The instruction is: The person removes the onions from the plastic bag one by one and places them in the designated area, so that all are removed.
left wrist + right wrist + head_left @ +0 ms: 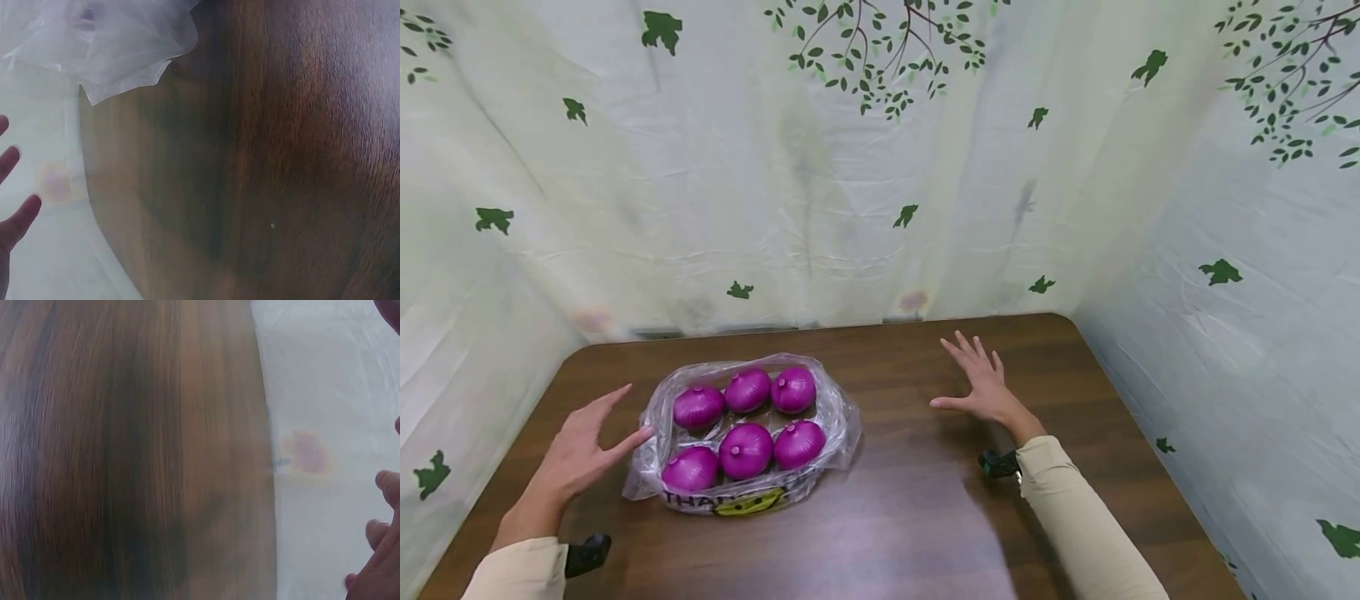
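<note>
Several purple onions (746, 451) sit in two rows inside a clear plastic bag (842, 417) with its mouth spread wide, on the left half of the table. Black lettering and a yellow smiling print show on the bag's front. My left hand (576, 454) is just left of the bag, fingers spread, thumb tip right at the bag's edge in the head view. The left wrist view shows part of the bag (125, 50) and some fingertips. Well to the right, my right hand (981, 383) hovers over the table with fingers spread and nothing in it.
The brown wooden table (910, 517) has rounded far corners. Pale curtains (850, 208) with green leaf prints hang close behind it and along both sides. A dark wrist device (998, 463) is strapped on the right wrist, another (587, 556) on the left.
</note>
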The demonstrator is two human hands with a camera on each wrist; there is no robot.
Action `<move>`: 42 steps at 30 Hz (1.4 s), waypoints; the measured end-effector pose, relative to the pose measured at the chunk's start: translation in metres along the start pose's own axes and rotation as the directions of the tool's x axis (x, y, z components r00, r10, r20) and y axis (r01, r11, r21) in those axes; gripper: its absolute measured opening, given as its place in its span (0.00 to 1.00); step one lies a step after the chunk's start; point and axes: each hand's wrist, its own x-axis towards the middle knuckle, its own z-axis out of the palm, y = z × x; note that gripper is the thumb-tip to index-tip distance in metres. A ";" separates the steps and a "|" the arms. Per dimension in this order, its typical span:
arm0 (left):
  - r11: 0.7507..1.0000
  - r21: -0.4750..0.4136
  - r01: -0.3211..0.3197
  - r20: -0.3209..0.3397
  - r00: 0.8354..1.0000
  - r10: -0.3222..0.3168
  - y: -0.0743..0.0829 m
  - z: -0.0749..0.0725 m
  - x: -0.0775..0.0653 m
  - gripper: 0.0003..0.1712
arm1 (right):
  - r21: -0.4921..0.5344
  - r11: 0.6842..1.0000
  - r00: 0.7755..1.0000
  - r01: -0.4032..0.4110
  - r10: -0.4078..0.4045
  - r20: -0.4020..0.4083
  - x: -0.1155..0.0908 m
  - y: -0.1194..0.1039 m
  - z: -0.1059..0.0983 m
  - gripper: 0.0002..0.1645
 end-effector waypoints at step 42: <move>0.956 -0.127 0.263 0.214 0.949 -0.233 0.011 0.014 0.000 0.42 | 0.101 0.981 0.983 0.167 -0.174 0.065 0.037 -0.077 0.056 0.55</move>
